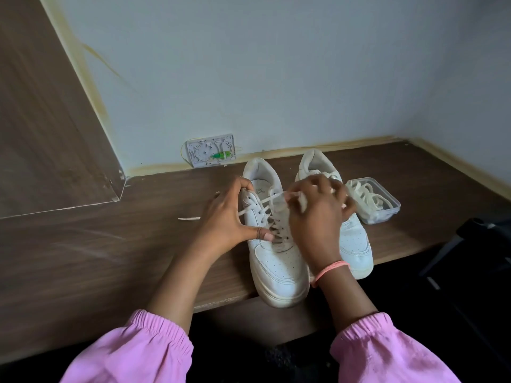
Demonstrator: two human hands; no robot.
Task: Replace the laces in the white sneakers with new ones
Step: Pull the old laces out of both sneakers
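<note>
We see the left hand (229,217) spread against the outer side of the near white sneaker (272,244), its thumb stretched low across the eyelet row and its fingers curled over the collar, bracing the shoe. The right hand (318,214) hovers over the same sneaker's tongue with fingers bunched, pinching a loop of the old lace (269,199) that runs taut back toward the left hand. A loose lace end (189,218) lies on the wood just left of the left hand. A coral band (330,269) circles the right wrist, and pink elastic-cuffed sleeves (143,346) cover both forearms.

The second white sneaker (351,239) stands just beyond the right hand, partly hidden by it, toe pointing toward us like its mate. Both rest on a dark wood-grain desk (96,258), the near shoe's toe jutting past its front edge. Behind the hands rises a pale wall (249,64), with an opened white wall box (210,150) showing green parts at the desk line.

Right of the right hand, beside the second sneaker, sits a clear plastic container (387,211) holding coiled cream laces (365,197).
</note>
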